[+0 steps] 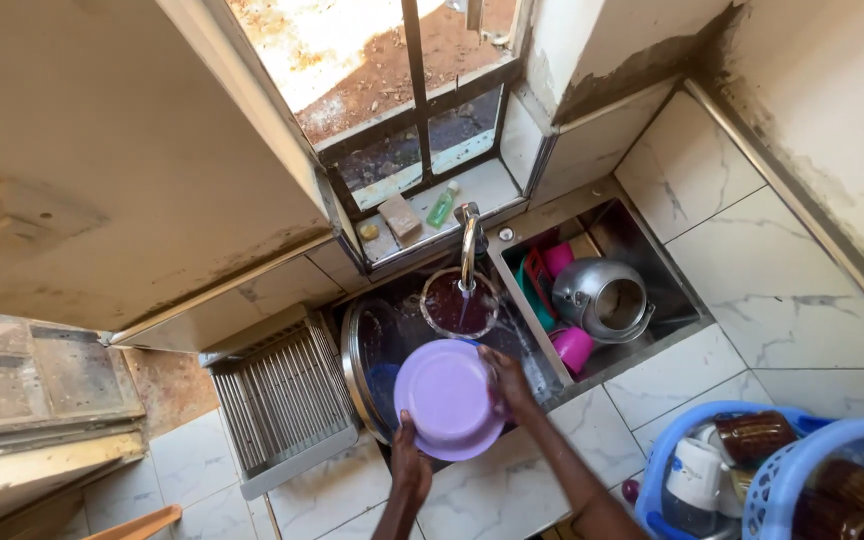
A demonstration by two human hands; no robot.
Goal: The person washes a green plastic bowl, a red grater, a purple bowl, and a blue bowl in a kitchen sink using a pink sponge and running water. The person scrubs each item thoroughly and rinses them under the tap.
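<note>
- Rack (282, 400): a ribbed grey draining rack lies on the tiled counter (512, 495), just left of the sink (552, 375).
- Pan (367, 365): a wide round metal pan sits in the left sink bowl, partly under the plate.
- Left hand (410, 462): it grips the plate at its lower rim, nearest the person; the fingers curl under the rim and cannot be seen singly, so their exact set cannot be told beyond a clamp on the edge.
- Plate (447, 398): a round lilac plastic plate, held over the left sink bowl, tilted with its underside toward the camera. Being round, it has no long axis; it lies between the two hands, up and to the right of the left hand and directly left of the right.
- Right hand (507, 380): it rests on the plate's right rim, fingers pressed together against the edge. Both hands touch the plate; the right is the nearer to the water.
- Tap (469, 245): it runs a thin stream into a round bowl (457, 305) just behind the plate.
- Kettle (602, 295): a metal kettle lies in the right sink bowl among pink cups (572, 348).
- Baskets (802, 470): blue plastic baskets of crockery stand on the counter at far right.
</note>
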